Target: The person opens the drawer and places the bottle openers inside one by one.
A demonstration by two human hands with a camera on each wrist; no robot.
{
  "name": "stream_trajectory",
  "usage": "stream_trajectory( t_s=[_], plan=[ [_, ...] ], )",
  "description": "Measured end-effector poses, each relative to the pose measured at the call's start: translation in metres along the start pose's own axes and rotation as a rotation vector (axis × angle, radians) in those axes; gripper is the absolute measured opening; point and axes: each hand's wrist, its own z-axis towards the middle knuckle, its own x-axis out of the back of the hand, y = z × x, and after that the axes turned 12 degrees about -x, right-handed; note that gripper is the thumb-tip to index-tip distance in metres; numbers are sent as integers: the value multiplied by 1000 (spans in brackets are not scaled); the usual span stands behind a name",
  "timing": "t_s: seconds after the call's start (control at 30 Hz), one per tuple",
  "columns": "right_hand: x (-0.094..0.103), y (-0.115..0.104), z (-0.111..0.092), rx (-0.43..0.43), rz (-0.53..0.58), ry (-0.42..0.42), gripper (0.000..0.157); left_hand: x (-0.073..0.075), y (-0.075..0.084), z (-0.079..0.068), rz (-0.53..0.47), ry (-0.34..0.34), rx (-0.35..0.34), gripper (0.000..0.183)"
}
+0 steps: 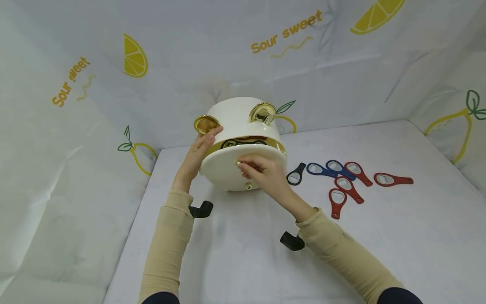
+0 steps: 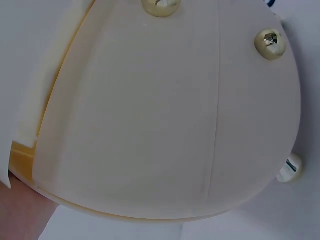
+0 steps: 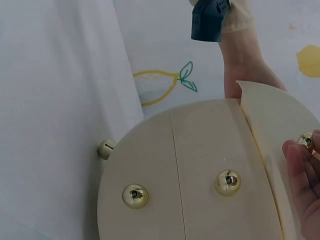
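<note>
A white rounded box (image 1: 239,112) with two gold ears (image 1: 263,113) stands on the table. Its white front flap (image 1: 222,169) stands partly ajar below the upper shell. Through the gap shows a black bottle opener (image 1: 229,144). My right hand (image 1: 262,171) pinches the upper gold knob (image 3: 305,141) on this flap between thumb and fingers. Lower on the front are more gold knobs (image 3: 228,182). At the box's left side, my left hand (image 1: 195,158) rests against the shell, fingers extended below the left ear; the left wrist view hides most of it.
Right of the box lie several bottle openers: a black one (image 1: 296,174), two blue ones (image 1: 322,170) and several red ones (image 1: 395,180). Behind the table hangs a white lemon-print cloth (image 1: 197,50). Dark wrist devices (image 1: 292,241) show beside both sleeves.
</note>
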Motion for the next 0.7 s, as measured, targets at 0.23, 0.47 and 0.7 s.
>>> stream_trajectory(
  t_s=[0.23, 0.47, 0.7],
  plan=[
    [0, 6, 14, 30, -74, 37, 15, 2, -7, 3, 14, -4, 48, 44],
    [-1, 8, 21, 24, -147, 77, 17, 2, -13, 4, 26, 3, 46, 44],
    [-3, 11, 24, 92, -217, 109, 16, 1, 2, 1, 7, 8, 16, 49]
  ],
)
